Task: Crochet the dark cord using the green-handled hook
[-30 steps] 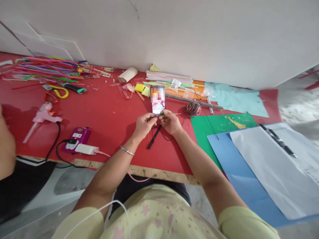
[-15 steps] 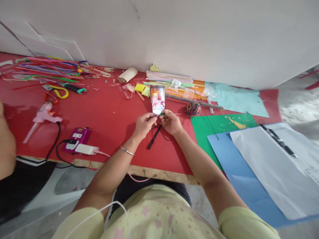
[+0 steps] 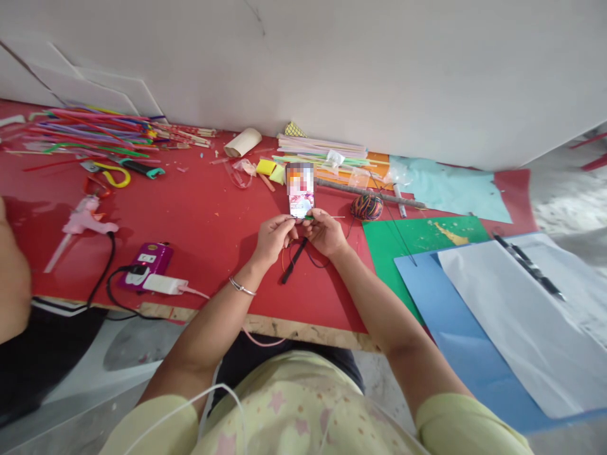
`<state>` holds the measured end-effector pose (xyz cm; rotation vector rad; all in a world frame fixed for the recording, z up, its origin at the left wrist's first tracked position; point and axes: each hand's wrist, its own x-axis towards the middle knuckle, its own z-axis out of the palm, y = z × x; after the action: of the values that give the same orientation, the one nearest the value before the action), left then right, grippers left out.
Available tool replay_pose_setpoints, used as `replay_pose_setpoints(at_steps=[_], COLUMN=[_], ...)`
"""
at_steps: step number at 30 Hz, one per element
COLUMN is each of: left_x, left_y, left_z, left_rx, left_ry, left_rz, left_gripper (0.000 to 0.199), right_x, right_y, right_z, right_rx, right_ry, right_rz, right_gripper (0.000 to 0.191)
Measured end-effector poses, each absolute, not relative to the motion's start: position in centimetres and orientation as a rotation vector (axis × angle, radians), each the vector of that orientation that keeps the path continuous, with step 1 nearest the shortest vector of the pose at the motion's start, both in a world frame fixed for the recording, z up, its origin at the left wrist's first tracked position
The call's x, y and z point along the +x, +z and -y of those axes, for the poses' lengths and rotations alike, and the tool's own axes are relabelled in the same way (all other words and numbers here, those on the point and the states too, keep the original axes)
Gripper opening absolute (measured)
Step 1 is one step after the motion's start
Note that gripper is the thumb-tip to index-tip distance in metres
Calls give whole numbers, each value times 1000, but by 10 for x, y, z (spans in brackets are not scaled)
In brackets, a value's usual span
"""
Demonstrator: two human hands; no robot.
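Observation:
Above the red table, my left hand (image 3: 275, 237) and my right hand (image 3: 327, 232) work close together, fingertips nearly meeting. My right thumb and finger pinch a thin white stick (image 3: 337, 217) with a bit of green on it; one end sticks out to the right. My left fingers are closed on yarn at the stick's left side, mostly hidden by the fingertips. Yarn loops hang under both hands, near a short black strip (image 3: 294, 260) on the table. A multicoloured yarn ball (image 3: 367, 207) lies to the right. Just beyond my fingers is a lit phone (image 3: 301, 203).
Left are a pink glue gun (image 3: 84, 217), a purple power socket (image 3: 154, 258) with cords, and pipe cleaners (image 3: 95, 134). Behind lie a cardboard tube (image 3: 243, 143) and a long stick (image 3: 370, 192). Green sheet (image 3: 393, 243) and blue folder (image 3: 446, 328) lie right. Another person's arm (image 3: 12, 278) shows far left.
My left fingers have shifted slightly and straightened at the yarn. My right hand and the white stick stay nearly still.

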<state>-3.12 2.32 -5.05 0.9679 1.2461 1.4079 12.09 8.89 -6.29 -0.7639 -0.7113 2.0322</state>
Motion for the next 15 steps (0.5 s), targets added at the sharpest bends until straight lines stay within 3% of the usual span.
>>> replay_pose_setpoints(at_steps=[15], left_x=[-29], left_y=[-44], left_z=[-22], left_rx=[960], left_ry=[1403], left_rz=[-1253], left_gripper=[26], right_x=[120], right_y=[-61], right_z=[-88], right_rx=[-770], right_ry=[2030], right_rz=[729], right_gripper=[21])
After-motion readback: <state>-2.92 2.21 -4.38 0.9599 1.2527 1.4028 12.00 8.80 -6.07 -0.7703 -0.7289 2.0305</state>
